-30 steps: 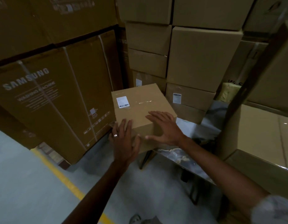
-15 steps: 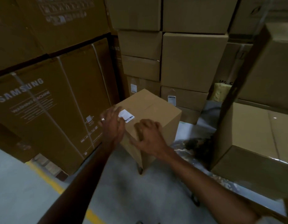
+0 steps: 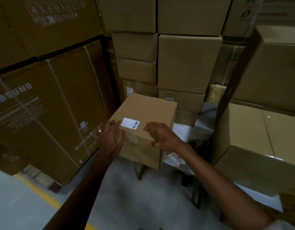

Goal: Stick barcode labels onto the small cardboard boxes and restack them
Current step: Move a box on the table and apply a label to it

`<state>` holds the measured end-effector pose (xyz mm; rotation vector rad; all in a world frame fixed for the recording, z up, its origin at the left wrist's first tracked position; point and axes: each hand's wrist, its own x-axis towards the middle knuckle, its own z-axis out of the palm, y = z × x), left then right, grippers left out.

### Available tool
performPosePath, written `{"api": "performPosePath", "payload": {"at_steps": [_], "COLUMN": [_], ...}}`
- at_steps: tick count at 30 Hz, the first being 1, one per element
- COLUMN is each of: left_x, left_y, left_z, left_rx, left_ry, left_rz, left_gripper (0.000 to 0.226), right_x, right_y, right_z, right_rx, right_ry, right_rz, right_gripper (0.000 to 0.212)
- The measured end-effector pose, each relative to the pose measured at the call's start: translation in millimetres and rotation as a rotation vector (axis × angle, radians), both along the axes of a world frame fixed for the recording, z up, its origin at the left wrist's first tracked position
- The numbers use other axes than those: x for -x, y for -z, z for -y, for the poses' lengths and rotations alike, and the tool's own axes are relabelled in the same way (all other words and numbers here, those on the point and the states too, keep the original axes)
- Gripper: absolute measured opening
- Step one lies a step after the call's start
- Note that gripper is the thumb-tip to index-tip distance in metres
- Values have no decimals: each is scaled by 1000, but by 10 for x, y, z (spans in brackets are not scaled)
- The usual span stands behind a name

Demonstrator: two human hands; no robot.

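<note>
Head view. A small brown cardboard box (image 3: 144,125) sits turned corner-on at the near-left end of a pale marble-patterned table with dark metal legs (image 3: 187,131), one lower corner overhanging the table's edge. On the box's top face, near its closest corner, lies a white rectangular barcode label (image 3: 129,123), flat against the cardboard.

The left hand (image 3: 109,138), a ring on one finger, lies against the box's left side face, its fingers fairly straight and spread, fingertips reaching up to the top edge just left of the label. The right hand (image 3: 161,136) rests on the box's top at the right near edge, fingers bent and clawed over the cardboard, thumb down on the side face; whether it truly grips or only presses, I cannot tell. The two hands stand apart, the label and the box's near corner between them.

Left of the box stands a large brown carton printed with white Samsung lettering (image 3: 49,110), with another carton on top of it. Behind the box rises a stack of plain brown cartons (image 3: 188,63), two of the low ones bearing small white labels. Right of the box, on the same table, lies a big brown carton with glossy tape (image 3: 259,140). Below the box is grey concrete floor with a yellow painted line (image 3: 42,195).
</note>
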<state>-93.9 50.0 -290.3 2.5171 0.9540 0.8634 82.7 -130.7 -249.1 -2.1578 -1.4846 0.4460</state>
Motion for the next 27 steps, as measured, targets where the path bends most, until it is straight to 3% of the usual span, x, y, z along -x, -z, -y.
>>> {"api": "performPosePath", "payload": {"at_steps": [5,9,13,18,23,27], "left_x": [-39,-137,-226,-310,-257,-214], "left_y": [-100,-264,-324,-156,65,180], "left_z": [190,304,188,-107,-12,142], "left_rx": [-66,-184,-24,181,210,84], "left_ry": [49,90,157,198,245,248], "left_rz": [48,80,84,-112,-27,-11], "left_gripper": [43,34,44,77,67,71], "right_x": [-289,-327,-161,276,400,286], "right_y": [-138,-221,-168,-17,257,369], "right_z": [151,190,133,74,59,107], "right_rx": [71,113,116,-41,-96,-189], "right_ry": [35,86,174,278,293,303], "right_rz": [-69,52,177,205,168,170], "right_gripper": [69,57,57,62,76,78]}}
